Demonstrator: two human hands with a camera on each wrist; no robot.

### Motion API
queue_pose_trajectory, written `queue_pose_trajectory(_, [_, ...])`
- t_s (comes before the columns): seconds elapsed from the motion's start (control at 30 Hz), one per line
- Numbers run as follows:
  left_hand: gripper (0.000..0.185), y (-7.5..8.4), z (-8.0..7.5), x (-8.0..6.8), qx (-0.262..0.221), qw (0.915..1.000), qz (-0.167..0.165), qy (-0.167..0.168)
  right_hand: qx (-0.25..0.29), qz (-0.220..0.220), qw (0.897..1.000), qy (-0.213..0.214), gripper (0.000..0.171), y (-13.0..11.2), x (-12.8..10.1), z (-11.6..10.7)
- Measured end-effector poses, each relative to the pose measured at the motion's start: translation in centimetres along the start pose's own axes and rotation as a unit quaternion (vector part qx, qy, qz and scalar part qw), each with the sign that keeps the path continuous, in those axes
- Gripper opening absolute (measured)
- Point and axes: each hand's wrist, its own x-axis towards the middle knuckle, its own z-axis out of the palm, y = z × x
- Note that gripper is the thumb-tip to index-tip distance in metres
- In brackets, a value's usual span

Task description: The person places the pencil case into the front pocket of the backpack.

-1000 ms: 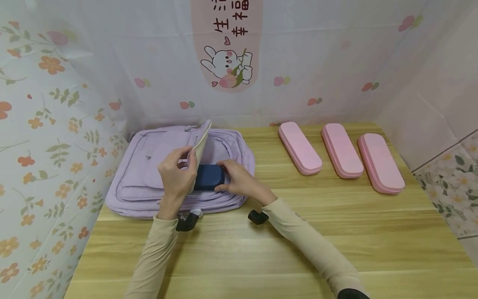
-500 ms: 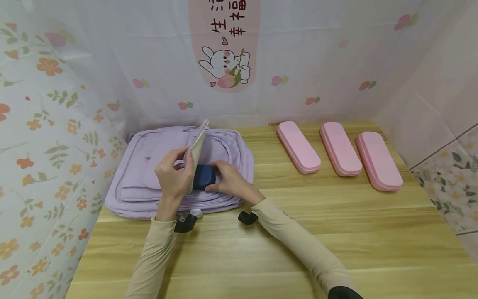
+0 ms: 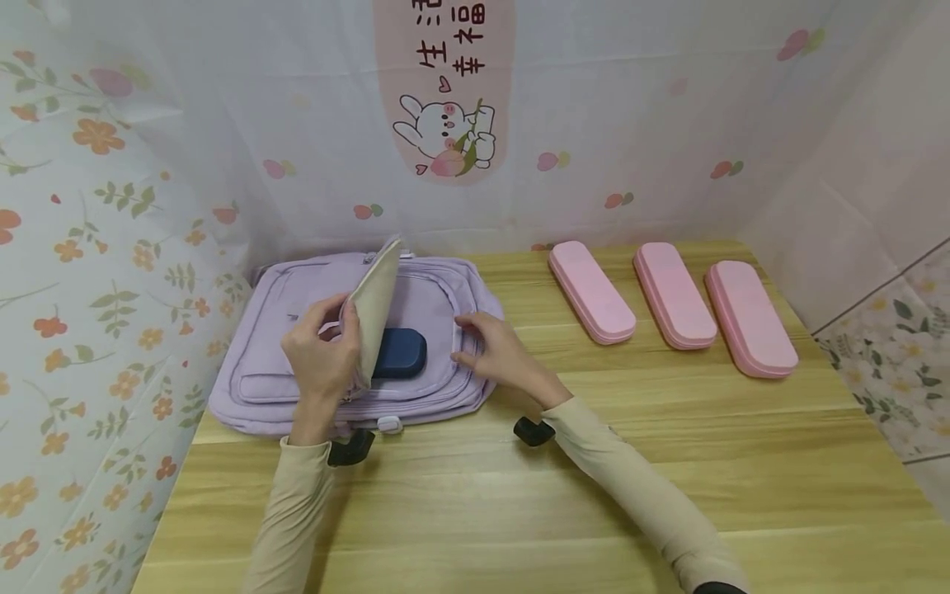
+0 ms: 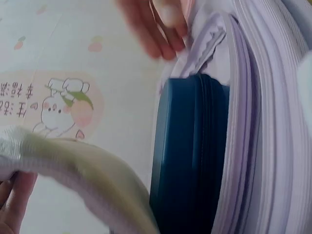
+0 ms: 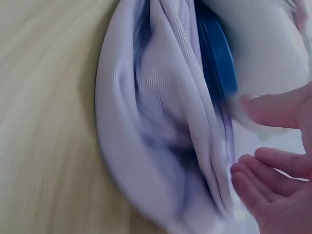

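A lavender backpack (image 3: 297, 289) lies flat on the table, its front pocket unzipped. My left hand (image 3: 321, 346) pinches the edge of the pocket's flap (image 3: 377, 305) and holds it raised, cream lining showing. In the pocket lies a dark blue zip case (image 3: 401, 353), its left end hidden behind the flap. The left wrist view shows the zip running along the case's side (image 4: 180, 146). My right hand (image 3: 497, 355) is at the backpack's right edge, apart from the case, holding nothing, thumb and fingers spread in the right wrist view.
Three pink cases (image 3: 592, 293) lie side by side at the back right of the wooden table (image 3: 475, 495). A printed cloth (image 3: 312, 124) hangs behind the table and along the left side. A white buckle (image 3: 389, 425) sits at the backpack's front edge.
My right hand slid the blue case left under the flap, then let it go and drew back right. My left hand moved left, tilting the flap further open.
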Motion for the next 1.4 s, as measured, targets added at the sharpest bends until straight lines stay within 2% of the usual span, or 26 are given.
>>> queue_pose_trajectory(0.1, [0.013,-0.2,-0.8,0.1,-0.005,0.9998,-0.017,0.0,-0.006,0.005,1.0,0.03,0.054,1.0,-0.8,-1.8])
queue_pose_trajectory(0.2, [0.014,-0.6,-1.3,0.2,-0.011,0.9997,-0.023,-0.001,-0.025,0.031,0.997,0.059,0.057,2.2,-1.8,-3.7])
queue_pose_trajectory(0.37, [0.014,-1.5,-1.9,0.1,-0.011,0.9994,-0.03,0.012,-0.081,0.084,0.987,0.11,0.07,4.9,-3.6,-7.0])
queue_pose_trajectory(0.47, [0.015,-2.1,-2.5,0.0,-0.006,0.9986,-0.049,0.017,-0.11,0.139,0.976,0.127,0.08,6.8,-4.8,-8.7])
queue_pose_trajectory(0.6, [0.016,-2.8,-3.2,-0.2,0.003,0.9979,-0.063,0.017,-0.138,0.228,0.953,0.142,0.084,8.8,-6.4,-10.1])
queue_pose_trajectory(0.67, [0.017,-3.0,-3.3,-0.2,0.006,0.9978,-0.064,0.018,-0.146,0.248,0.946,0.151,0.083,9.6,-7.2,-10.5])
queue_pose_trajectory(0.83, [0.017,-3.2,-3.3,-0.1,0.009,0.9977,-0.064,0.02,-0.162,0.259,0.94,0.152,0.081,10.6,-8.9,-11.2])
queue_pose_trajectory(1.0, [0.016,-3.4,-3.2,-0.1,0.009,0.9973,-0.07,0.021,-0.159,0.273,0.938,0.146,0.086,10.9,-9.4,-11.4])
queue_pose_trajectory(1.07, [0.016,-3.5,-3.1,-0.1,0.011,0.9972,-0.071,0.021,-0.15,0.274,0.937,0.156,0.085,11.1,-9.3,-11.3])
queue_pose_trajectory(1.3, [0.016,-3.4,-3.1,-0.1,0.022,0.9969,-0.072,0.022,-0.138,0.283,0.926,0.21,0.077,12.1,-9.4,-11.0])
queue_pose_trajectory(1.4, [0.016,-3.4,-3.1,-0.1,0.021,0.9969,-0.072,0.024,-0.134,0.279,0.925,0.222,0.075,12.2,-9.4,-11.0])
